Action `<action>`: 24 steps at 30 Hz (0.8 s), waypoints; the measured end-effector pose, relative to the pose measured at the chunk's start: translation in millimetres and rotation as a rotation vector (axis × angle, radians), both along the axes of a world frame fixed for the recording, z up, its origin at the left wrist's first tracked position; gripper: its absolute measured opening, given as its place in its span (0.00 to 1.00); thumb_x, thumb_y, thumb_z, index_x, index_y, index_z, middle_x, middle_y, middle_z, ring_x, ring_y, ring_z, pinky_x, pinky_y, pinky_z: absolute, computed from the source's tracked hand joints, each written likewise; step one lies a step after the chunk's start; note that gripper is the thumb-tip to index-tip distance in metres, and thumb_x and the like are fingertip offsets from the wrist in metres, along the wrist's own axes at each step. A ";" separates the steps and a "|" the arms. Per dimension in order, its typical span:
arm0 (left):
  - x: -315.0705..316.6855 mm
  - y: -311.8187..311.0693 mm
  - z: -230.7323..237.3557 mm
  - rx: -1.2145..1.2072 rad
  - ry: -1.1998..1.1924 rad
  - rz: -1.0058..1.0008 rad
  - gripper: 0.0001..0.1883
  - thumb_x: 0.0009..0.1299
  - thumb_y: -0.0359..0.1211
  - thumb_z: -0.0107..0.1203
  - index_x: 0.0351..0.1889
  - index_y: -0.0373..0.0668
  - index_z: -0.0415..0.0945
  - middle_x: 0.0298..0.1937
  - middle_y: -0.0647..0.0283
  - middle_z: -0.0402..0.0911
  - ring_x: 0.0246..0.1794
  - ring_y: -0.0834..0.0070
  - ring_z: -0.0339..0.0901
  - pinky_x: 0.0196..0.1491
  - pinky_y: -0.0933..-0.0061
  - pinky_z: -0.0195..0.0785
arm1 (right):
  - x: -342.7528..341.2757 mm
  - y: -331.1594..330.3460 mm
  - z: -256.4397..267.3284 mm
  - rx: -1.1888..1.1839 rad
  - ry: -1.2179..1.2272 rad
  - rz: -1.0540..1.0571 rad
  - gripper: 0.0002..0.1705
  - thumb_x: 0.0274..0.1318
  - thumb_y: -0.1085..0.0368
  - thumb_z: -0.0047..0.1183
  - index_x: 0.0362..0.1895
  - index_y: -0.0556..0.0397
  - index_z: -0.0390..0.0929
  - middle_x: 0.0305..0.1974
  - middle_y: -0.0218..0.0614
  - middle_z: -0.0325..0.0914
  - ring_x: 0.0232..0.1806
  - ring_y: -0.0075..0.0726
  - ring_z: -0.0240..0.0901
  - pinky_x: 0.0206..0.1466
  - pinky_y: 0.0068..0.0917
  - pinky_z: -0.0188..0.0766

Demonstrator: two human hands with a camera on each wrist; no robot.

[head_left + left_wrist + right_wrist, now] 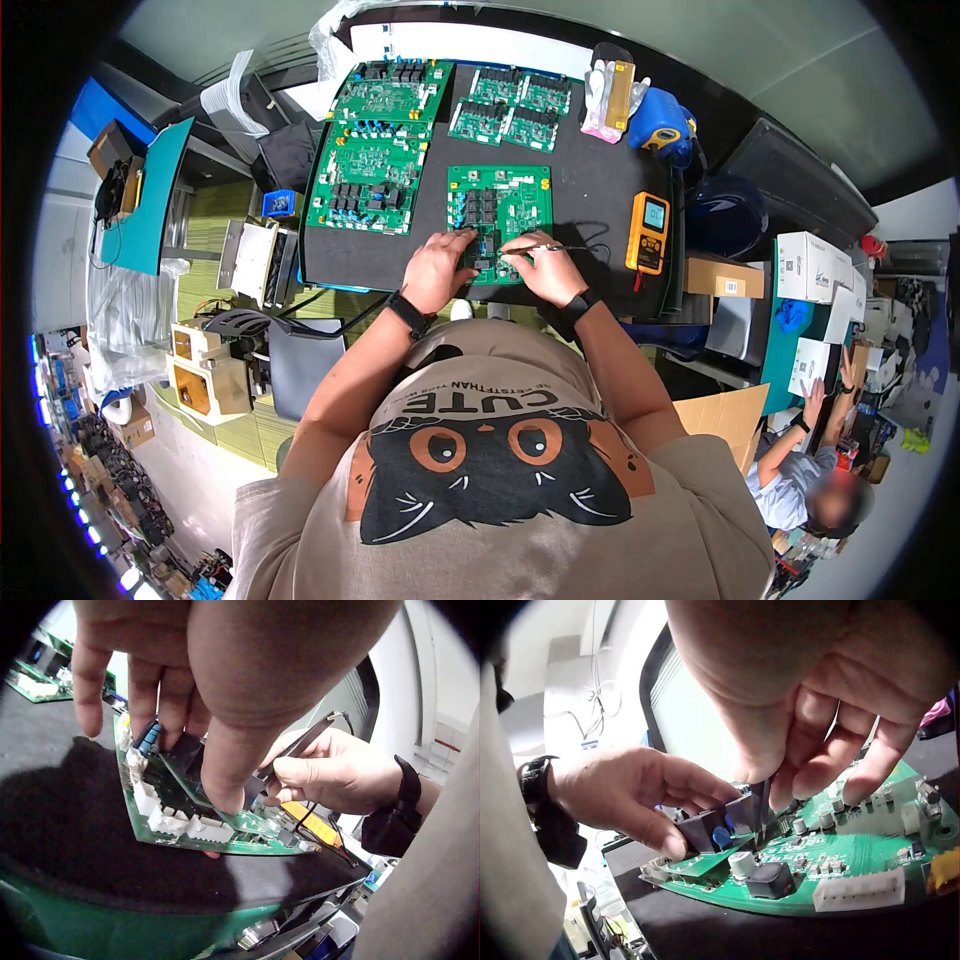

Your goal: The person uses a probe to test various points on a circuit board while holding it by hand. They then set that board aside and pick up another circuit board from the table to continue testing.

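Note:
A large green circuit board (520,190) lies on the black mat in front of the person. The left hand (440,268) holds a small green board (714,859) with black blocks at the large board's near edge, its thumb at one edge and its fingers behind the blocks. That small board sits at a slant over the large one. The right hand (548,272) pinches dark tweezers (306,736) with a cable at the rear end. Their tips (760,829) point down at the large board, right beside the small board and a silver capacitor (742,864).
An orange handheld meter (648,235) lies to the right, near a blue device (660,122). Two large boards (365,185) stand at the left of the mat, several smaller boards (530,128) at the back. Another person (790,470) is at the far right.

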State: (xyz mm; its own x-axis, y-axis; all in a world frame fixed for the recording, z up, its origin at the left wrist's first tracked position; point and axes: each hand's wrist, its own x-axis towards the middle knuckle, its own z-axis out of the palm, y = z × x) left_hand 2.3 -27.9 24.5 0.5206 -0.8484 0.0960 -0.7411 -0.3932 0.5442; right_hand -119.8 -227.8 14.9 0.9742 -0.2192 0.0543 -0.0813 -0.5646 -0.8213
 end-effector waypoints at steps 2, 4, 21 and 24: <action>0.2 0.1 -0.7 0.011 -0.001 0.007 0.34 0.56 0.32 0.71 0.64 0.40 0.73 0.60 0.55 0.80 0.59 0.55 0.76 0.60 0.58 0.71 | 0.6 -0.2 0.5 -0.014 -0.014 0.009 0.08 0.60 0.65 0.59 0.42 0.53 0.84 0.41 0.42 0.84 0.48 0.52 0.77 0.53 0.43 0.74; 0.0 0.1 -1.6 0.022 -0.003 0.014 0.35 0.56 0.32 0.71 0.64 0.42 0.73 0.60 0.58 0.80 0.60 0.58 0.76 0.60 0.59 0.71 | 1.4 -0.2 2.5 -0.024 -0.009 0.018 0.07 0.59 0.66 0.59 0.41 0.53 0.84 0.41 0.42 0.84 0.48 0.52 0.77 0.53 0.43 0.74; -0.7 0.1 -3.2 0.012 -0.022 0.018 0.35 0.56 0.33 0.71 0.64 0.42 0.73 0.60 0.58 0.80 0.59 0.58 0.76 0.58 0.58 0.71 | 5.5 0.6 -0.6 -0.109 -0.079 0.051 0.05 0.58 0.69 0.59 0.39 0.52 0.85 0.38 0.39 0.84 0.46 0.49 0.77 0.52 0.42 0.74; -1.1 -0.6 -0.4 -0.001 0.004 0.015 0.35 0.55 0.30 0.71 0.63 0.38 0.73 0.59 0.52 0.80 0.57 0.53 0.76 0.60 0.58 0.71 | 6.0 0.3 2.0 -0.110 -0.069 0.061 0.06 0.59 0.68 0.59 0.39 0.53 0.85 0.39 0.39 0.84 0.46 0.49 0.77 0.52 0.42 0.74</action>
